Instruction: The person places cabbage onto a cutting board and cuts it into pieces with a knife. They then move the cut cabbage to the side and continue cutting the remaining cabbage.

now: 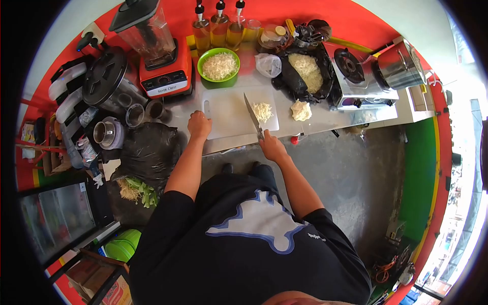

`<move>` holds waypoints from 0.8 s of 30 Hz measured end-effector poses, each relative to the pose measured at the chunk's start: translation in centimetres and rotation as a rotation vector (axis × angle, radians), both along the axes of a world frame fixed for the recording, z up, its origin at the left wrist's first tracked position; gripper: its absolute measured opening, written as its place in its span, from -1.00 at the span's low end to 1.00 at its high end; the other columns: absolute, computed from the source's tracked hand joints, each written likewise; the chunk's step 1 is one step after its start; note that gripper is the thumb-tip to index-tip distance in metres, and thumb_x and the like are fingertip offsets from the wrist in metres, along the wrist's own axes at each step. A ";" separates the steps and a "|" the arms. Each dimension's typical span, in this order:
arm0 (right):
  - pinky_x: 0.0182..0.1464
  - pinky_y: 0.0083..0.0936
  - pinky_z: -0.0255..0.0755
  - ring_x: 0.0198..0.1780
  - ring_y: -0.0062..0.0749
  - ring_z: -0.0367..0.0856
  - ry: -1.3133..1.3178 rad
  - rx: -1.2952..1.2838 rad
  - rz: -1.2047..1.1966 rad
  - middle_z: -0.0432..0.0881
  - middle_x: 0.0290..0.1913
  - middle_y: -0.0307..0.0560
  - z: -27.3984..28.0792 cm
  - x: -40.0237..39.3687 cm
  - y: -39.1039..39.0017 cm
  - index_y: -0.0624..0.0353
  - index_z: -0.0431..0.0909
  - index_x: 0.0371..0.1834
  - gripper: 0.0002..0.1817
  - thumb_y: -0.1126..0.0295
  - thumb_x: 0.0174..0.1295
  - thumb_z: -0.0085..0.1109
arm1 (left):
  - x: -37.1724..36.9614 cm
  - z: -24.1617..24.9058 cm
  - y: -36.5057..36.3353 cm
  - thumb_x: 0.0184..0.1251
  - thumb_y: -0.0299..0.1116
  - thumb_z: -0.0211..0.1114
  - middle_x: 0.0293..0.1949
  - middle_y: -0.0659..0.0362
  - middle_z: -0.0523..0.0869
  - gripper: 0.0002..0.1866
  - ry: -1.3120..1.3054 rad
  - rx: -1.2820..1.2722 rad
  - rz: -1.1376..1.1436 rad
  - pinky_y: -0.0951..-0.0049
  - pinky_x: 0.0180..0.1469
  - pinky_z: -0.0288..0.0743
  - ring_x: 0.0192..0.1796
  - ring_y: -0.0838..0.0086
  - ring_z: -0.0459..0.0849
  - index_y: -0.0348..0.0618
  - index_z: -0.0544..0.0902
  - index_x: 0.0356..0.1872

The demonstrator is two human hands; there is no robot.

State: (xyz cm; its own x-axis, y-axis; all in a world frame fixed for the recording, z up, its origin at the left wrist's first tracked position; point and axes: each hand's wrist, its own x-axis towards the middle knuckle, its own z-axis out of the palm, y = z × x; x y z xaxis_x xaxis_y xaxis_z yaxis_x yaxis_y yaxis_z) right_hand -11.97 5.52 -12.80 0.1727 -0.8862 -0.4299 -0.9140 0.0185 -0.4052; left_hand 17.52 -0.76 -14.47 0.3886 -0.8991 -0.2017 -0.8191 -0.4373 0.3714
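My right hand (273,146) is closed round the handle of a knife (252,113), its blade pointing away from me over a white cutting board (223,118). Just right of the blade, a small pile of pale shreds (263,112) lies on the board. My left hand (199,124) rests at the board's left edge with its fingers curled; whether anything is in them is hidden. Behind the board stands a green bowl (218,65) full of similar pale shreds. A pale lump (301,110) sits on the metal counter to the right of the board.
At the back left is a red blender (165,76); a black bag (147,152) lies left of my left arm. Oil bottles (219,31) line the back wall. A black bag with pale shreds (307,73) and a stove (363,84) are on the right.
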 end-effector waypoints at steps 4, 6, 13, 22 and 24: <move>0.00 0.22 0.45 -0.03 0.48 0.60 -0.216 -0.091 0.094 0.66 -0.16 0.49 0.1 -2.5 -1.0 0.25 0.32 0.11 -0.61 0.20 0.43 0.11 | 0.8 -0.6 -0.6 0.16 -0.24 0.40 -0.10 -0.20 0.74 -0.57 0.075 0.043 -0.019 0.11 0.03 0.69 -0.05 -0.03 0.79 -0.40 0.59 -0.09; -0.02 0.21 0.43 -0.03 0.48 0.59 -0.282 -0.113 0.092 0.66 -0.17 0.49 0.7 -4.0 -1.5 0.27 0.34 0.10 -0.62 0.22 0.43 0.12 | 1.3 -0.4 -0.5 0.17 -0.23 0.37 -0.15 -0.18 0.76 -0.57 0.129 0.027 0.057 0.13 -0.03 0.69 -0.11 0.01 0.80 -0.43 0.59 -0.09; -0.30 -0.13 0.44 -0.44 0.06 0.61 -0.417 -0.201 -0.056 0.60 -0.44 0.27 2.8 -10.2 -4.0 0.32 0.41 -0.01 -0.68 0.27 0.41 0.17 | -2.1 1.5 2.1 0.42 -0.27 0.14 -0.45 0.30 0.60 -0.75 1.393 0.030 0.460 0.59 -0.55 0.11 -0.59 0.66 0.32 -0.24 0.63 -0.11; -0.26 -0.13 0.41 -0.31 0.02 0.54 -0.527 -0.167 -0.117 0.59 -0.35 0.20 2.6 -16.4 -6.9 0.33 0.44 -0.01 -0.69 0.29 0.40 0.18 | -4.6 2.1 7.6 0.63 -0.07 0.14 -0.39 0.35 0.59 -0.67 1.515 -0.158 0.465 0.63 -0.49 0.18 -0.55 0.71 0.29 -0.15 0.61 -0.08; -0.48 -0.36 0.42 -0.58 -0.41 0.53 -0.542 -0.205 -0.078 0.55 -0.55 -0.08 1.7 -17.5 -7.2 0.31 0.44 -0.05 -0.72 0.29 0.42 0.18 | -5.6 2.6 9.1 0.63 -0.08 0.14 -0.38 0.35 0.59 -0.69 1.591 -0.200 0.524 0.63 -0.48 0.21 -0.54 0.71 0.31 -0.14 0.60 -0.07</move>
